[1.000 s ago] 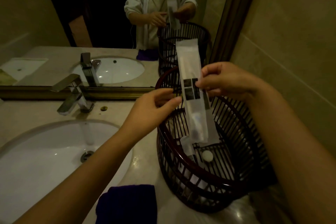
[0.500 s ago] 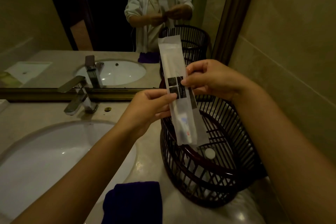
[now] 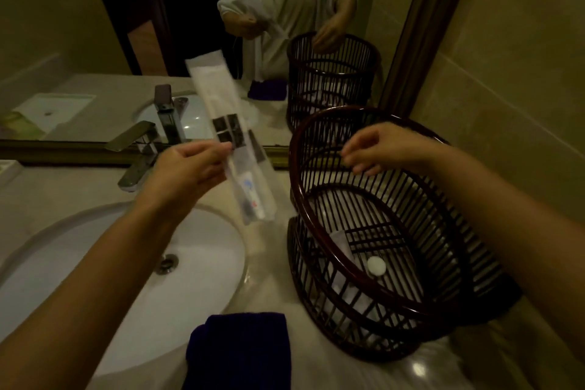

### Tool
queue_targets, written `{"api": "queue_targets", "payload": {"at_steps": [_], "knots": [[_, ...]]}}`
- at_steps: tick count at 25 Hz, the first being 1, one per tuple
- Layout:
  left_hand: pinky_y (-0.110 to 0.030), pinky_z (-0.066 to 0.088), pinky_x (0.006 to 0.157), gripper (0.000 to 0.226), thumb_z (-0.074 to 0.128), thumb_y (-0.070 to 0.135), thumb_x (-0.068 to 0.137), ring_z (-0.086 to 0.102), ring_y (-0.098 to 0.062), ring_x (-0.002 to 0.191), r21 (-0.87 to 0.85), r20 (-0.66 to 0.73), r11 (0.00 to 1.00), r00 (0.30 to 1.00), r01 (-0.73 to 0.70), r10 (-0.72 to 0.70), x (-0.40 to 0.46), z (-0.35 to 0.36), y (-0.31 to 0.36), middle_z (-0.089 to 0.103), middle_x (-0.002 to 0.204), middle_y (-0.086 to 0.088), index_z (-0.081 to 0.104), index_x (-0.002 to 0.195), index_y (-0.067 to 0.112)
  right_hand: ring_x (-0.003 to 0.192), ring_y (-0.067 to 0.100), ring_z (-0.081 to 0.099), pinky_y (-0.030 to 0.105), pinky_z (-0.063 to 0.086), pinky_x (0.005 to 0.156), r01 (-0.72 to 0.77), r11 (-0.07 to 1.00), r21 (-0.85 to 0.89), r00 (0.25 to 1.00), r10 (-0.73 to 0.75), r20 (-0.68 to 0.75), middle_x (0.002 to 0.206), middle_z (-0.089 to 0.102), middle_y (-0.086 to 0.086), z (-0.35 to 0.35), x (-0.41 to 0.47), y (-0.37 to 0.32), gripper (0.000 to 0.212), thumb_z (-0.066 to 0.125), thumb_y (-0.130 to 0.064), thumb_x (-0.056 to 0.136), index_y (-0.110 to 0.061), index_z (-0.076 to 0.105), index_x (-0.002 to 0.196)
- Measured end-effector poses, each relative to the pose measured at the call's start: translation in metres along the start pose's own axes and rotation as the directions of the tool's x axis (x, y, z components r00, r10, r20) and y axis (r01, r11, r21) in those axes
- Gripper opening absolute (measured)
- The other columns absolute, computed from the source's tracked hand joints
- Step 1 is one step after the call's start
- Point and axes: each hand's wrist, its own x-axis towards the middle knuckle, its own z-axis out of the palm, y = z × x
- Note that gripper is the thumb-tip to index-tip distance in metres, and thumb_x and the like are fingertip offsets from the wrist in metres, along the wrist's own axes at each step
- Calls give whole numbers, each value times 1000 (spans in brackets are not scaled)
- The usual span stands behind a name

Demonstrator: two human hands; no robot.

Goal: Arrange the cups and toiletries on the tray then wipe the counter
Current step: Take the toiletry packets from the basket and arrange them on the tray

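- Head view, looking down over a marble tabletop [image 3: 269, 282] beside a mirror — two hands are in sight, well apart from each other.
- The left hand [image 3: 186, 172] pinches one long clear toiletry packet [image 3: 231, 139] between thumb and fingers, gripping it near its middle; the packet is tilted, its upper end leaning left toward the mirror, its lower end hanging above the tabletop between the sink and the basket.
- Inside the packet's lower part a small tube with blue and red print can be made out; a dark label of squares sits across its middle.
- The right hand [image 3: 376, 149] hovers over the basket's rim with fingers loosely curled, holding nothing and touching nothing that can be seen.
- One dark slatted basket [image 3: 443, 266] stands on the tabletop at the right, close to the wall; its upper ring is tipped toward the camera.
- In the basket lies one small round white disc [image 3: 376, 266], and under it more white wrapped items — how many cannot be told through the slats.
- One white sink [image 3: 95, 263] is set into the tabletop at the left, with one chrome faucet [image 3: 137, 157] behind it.
- One folded dark purple cloth [image 3: 240, 351] lies at the near edge of the tabletop, between the sink and the basket.
- The mirror [image 3: 95, 41] repeats the basket, the faucet, the sink and the person's two hands in a pale garment.
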Motion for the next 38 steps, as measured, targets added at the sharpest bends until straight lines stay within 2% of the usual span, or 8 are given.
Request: {"api": "queue_targets", "payload": {"at_steps": [4, 8, 13, 17, 21, 26, 29, 38], "knots": [[-17, 54, 55, 7, 62, 17, 77, 71, -11, 73, 120, -82, 988, 993, 99, -90, -1, -34, -20, 75, 76, 3, 68, 80, 14, 83, 14, 64, 26, 53, 72, -191, 892, -410, 961, 255, 107, 92, 65, 1, 37, 29, 68, 14, 66, -19, 82, -14, 65, 96], [-16, 53, 52, 18, 65, 25, 62, 71, -10, 69, 144, -48, 979, 989, 145, -139, -5, -28, -38, 75, 73, 2, 70, 75, 15, 71, 16, 61, 22, 50, 54, -417, 712, -565, 846, 531, 44, 77, 60, 4, 83, 45, 107, 22, 71, -24, 78, -8, 61, 91], [-17, 54, 53, 16, 64, 21, 69, 71, -13, 71, 154, -26, 965, 977, 212, -210, 2, -17, -62, 75, 75, -2, 69, 79, 10, 114, 30, 56, 35, 51, 90, -580, 639, -504, 669, 727, 152, 129, 55, 18, 115, 51, 131, 63, 70, -24, 80, -3, 39, 130], [-17, 53, 53, 9, 64, 18, 75, 71, -14, 71, 150, -54, 960, 971, 237, -231, 10, -14, -71, 75, 75, -1, 70, 78, 12, 82, 22, 61, 27, 52, 60, -637, 613, -467, 680, 732, 32, 117, 59, 14, 122, 49, 142, 58, 74, -23, 75, -4, 45, 121], [-19, 54, 54, 9, 65, 19, 72, 71, -15, 71, 118, -62, 962, 969, 246, -240, 14, -12, -74, 75, 74, -2, 70, 77, 12, 81, 21, 57, 27, 49, 58, -646, 693, -321, 704, 703, 102, 84, 56, 7, 125, 49, 149, 30, 72, -13, 75, -8, 54, 99], [-19, 55, 55, 14, 65, 20, 69, 71, -15, 72, 113, -43, 958, 964, 264, -261, 11, -13, -77, 75, 74, -2, 69, 79, 11, 84, 17, 56, 23, 50, 70, -283, 886, -368, 908, 371, 195, 86, 54, 1, 104, 47, 136, 14, 66, -9, 79, -16, 55, 86], [-19, 55, 54, 13, 64, 17, 73, 72, -15, 72, 110, -39, 954, 961, 277, -275, 9, -11, -81, 75, 74, -2, 69, 82, 9, 84, 15, 57, 23, 52, 73, -138, 937, -321, 856, 276, 437, 89, 56, -2, 103, 38, 127, 17, 65, -7, 80, -21, 56, 81], [-19, 55, 54, 18, 66, 21, 66, 72, -16, 72, 107, -36, 950, 956, 294, -292, 11, -12, -88, 76, 76, -4, 70, 80, 10, 102, 21, 56, 28, 49, 84, -278, 641, -715, 759, 603, 245, 109, 57, 8, 138, 34, 146, 54, 73, -30, 75, -7, 49, 118]]}}
